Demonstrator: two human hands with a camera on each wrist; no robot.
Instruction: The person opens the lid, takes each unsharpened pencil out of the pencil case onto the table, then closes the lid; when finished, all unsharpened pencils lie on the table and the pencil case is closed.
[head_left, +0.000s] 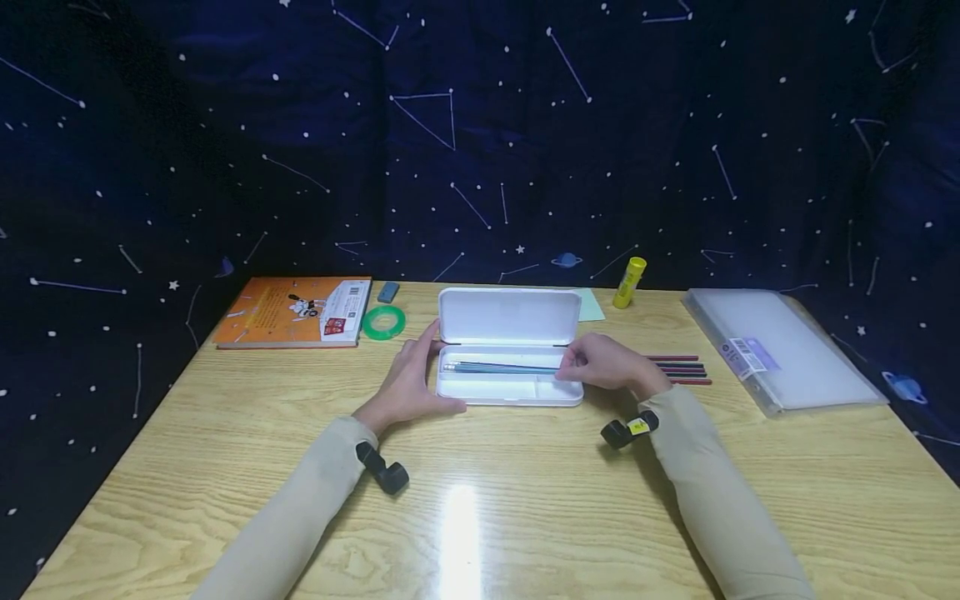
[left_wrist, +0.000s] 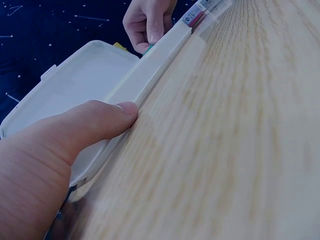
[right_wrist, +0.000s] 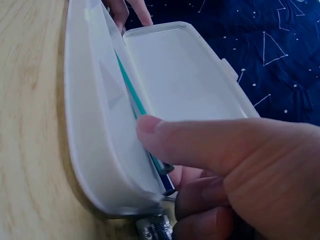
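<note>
An open white pencil case (head_left: 510, 387) lies mid-table, its lid (head_left: 508, 315) tipped back. Teal and dark pencils (head_left: 498, 367) lie lengthwise in its tray. My right hand (head_left: 572, 367) pinches their right ends at the tray's right end; in the right wrist view my thumb (right_wrist: 160, 135) lies over a teal pencil (right_wrist: 129, 85). My left hand (head_left: 420, 371) rests against the case's left end, fingers straight along the side. Its thumb (left_wrist: 107, 117) presses on the front wall of the case (left_wrist: 150, 70).
Several more pencils (head_left: 681, 369) lie on the table right of the case. An orange book (head_left: 292, 311), green tape ring (head_left: 383, 322) and grey eraser (head_left: 387, 291) sit back left. A yellow glue stick (head_left: 629, 282) and clear pouch (head_left: 780, 350) are right.
</note>
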